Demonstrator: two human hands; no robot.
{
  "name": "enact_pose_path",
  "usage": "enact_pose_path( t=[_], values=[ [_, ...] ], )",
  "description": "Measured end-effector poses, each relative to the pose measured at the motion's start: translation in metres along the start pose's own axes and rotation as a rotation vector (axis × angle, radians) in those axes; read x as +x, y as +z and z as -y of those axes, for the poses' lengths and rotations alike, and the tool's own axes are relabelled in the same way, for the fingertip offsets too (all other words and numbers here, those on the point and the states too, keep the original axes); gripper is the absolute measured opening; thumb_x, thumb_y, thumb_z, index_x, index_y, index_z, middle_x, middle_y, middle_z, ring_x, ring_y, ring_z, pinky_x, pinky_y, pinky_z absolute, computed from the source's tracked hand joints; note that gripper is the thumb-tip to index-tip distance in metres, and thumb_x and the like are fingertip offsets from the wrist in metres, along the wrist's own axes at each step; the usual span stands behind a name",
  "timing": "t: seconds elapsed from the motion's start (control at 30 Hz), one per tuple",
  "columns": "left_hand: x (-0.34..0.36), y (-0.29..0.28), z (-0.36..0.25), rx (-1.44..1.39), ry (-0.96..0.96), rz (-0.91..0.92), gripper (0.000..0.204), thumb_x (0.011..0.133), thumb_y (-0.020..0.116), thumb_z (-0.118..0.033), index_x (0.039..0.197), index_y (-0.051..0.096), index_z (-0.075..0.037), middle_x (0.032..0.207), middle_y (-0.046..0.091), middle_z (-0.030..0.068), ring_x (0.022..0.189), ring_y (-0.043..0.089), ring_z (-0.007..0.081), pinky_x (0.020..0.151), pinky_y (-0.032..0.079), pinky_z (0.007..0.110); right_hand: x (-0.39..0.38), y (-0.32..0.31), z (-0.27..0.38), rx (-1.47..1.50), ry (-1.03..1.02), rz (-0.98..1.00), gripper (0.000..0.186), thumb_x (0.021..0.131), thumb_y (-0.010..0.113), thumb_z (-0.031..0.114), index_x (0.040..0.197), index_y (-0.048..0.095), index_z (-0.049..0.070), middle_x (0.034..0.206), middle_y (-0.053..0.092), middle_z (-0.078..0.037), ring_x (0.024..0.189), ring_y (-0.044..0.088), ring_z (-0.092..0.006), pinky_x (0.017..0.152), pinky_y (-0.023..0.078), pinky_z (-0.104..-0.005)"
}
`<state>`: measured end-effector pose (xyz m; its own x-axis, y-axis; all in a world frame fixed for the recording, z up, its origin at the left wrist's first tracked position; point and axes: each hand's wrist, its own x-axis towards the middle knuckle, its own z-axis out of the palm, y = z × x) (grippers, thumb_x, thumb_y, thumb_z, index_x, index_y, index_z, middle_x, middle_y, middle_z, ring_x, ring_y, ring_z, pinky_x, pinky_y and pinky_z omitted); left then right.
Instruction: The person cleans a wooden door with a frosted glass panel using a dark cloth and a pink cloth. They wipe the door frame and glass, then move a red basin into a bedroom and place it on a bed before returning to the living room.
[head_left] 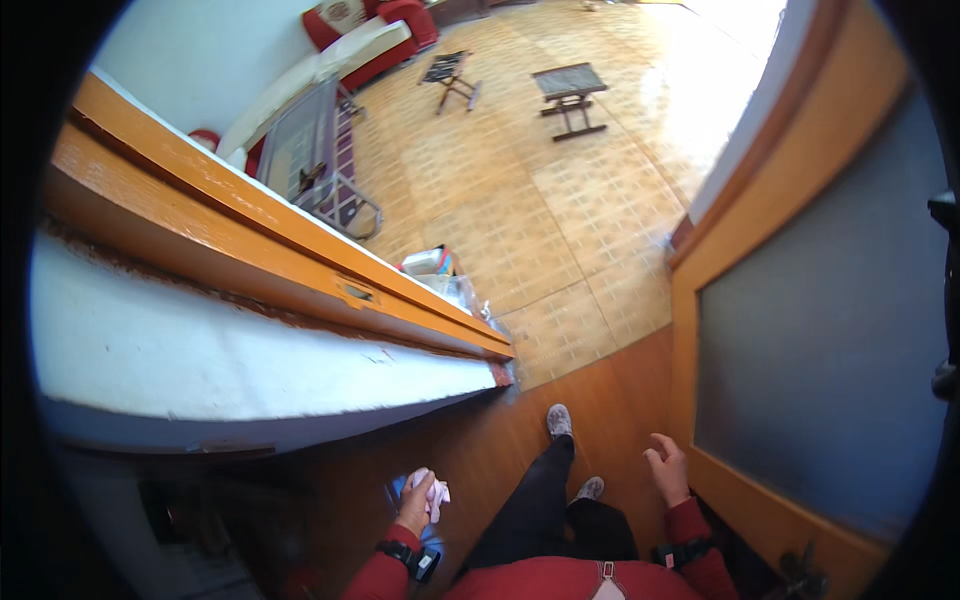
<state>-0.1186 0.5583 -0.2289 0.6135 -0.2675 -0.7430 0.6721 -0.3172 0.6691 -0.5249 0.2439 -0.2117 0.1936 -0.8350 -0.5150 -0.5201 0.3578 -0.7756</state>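
My left hand (415,500) is closed around a crumpled pale pink cloth (435,497), part of which sticks out past the fingers. It hangs low on my left side, above the dark wooden floor. My right hand (668,468) holds nothing; its fingers are apart and slightly curled. That hand is nearest to the orange-framed door (684,380) with a frosted glass pane (820,320), without visibly touching it. Both wrists carry a dark band with a small device.
I stand at a doorway; its orange wooden frame (300,270) runs along my left. Beyond lies a tiled floor (500,230) with two folding stools (570,82) (446,70), a glass-topped table (320,130) and a red sofa (405,20). Bagged items (440,270) sit just past the frame.
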Motion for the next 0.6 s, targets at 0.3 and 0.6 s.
enact_pose_path(
  t=[0.3,0.6],
  values=[
    [0.031,0.027,-0.058,-0.023,-0.040,-0.057,0.027,0.092,0.077,-0.015,0.112,0.061,-0.007,0.090,0.065,0.0077,0.076,0.068,0.0247,0.065,0.060,0.041,0.158,-0.003,0.080,0.046,-0.197,-0.067,0.023,0.091,0.063,-0.001,0.113,0.068,0.000,0.118,0.070,-0.012,0.093,0.066,-0.0155,0.084,0.054,-0.0302],
    [-0.008,0.050,-0.075,0.036,-0.156,-0.170,0.019,0.093,0.074,-0.022,0.097,0.060,-0.010,0.076,0.063,0.0073,0.058,0.063,0.0213,0.054,0.054,0.037,0.318,-0.039,0.170,0.067,-0.100,0.089,0.011,0.098,0.058,0.003,0.105,0.067,0.001,0.097,0.068,-0.005,0.078,0.061,-0.0099,0.072,0.051,-0.0252]
  ],
)
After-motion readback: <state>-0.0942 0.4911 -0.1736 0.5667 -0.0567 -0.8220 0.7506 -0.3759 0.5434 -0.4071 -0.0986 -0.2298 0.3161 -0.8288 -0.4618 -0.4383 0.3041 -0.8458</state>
